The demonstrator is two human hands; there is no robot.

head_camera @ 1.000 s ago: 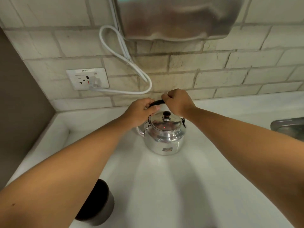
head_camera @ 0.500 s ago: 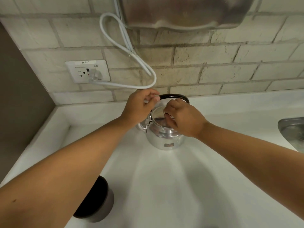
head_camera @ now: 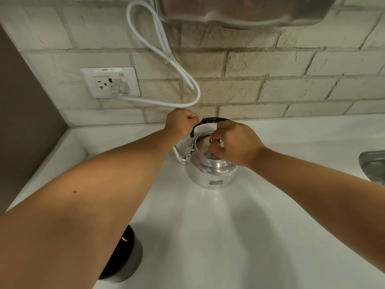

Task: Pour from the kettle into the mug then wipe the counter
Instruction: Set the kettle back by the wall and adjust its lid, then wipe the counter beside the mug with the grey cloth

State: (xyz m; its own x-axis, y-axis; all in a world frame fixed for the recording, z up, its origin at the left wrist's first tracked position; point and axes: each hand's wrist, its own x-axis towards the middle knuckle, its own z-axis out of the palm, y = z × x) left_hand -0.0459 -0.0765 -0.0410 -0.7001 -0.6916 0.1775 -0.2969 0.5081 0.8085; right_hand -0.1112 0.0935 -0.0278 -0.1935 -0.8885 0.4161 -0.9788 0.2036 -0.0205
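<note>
Both bare forearms reach forward and away from the camera over the white desk [head_camera: 208, 236], converging on the kettle [head_camera: 210, 172]. The left hand [head_camera: 180, 123] is curled into a loose fist round the left end of the black bail handle [head_camera: 210, 120], knuckles up, thumb side towards the wall. The right hand [head_camera: 235, 142] is turned palm down over the top of the kettle, its fingers [head_camera: 215, 140] bunched together in a pinch on the knob of the lid [head_camera: 203, 146]; the knob itself is mostly hidden under them, so how firmly it is gripped cannot be told.

The kettle, a shiny metal one, stands upright on the desk close to the brick-tiled wall [head_camera: 270, 65], its base flat on the surface. Its spout [head_camera: 178, 154] points to the left and slightly towards the camera, and the handle arches upright across the top from left to right.

The mug [head_camera: 127, 257], dark inside with a grey outer wall, stands upright at the near left of the desk, well apart from the kettle and partly hidden behind the left forearm.

On the wall to the left is a white socket [head_camera: 110, 82] with a plugged-in white cable [head_camera: 173, 65] that loops up towards a metal appliance [head_camera: 239, 9] mounted above. At the right edge the corner of a metal sink [head_camera: 373, 165] shows
</note>
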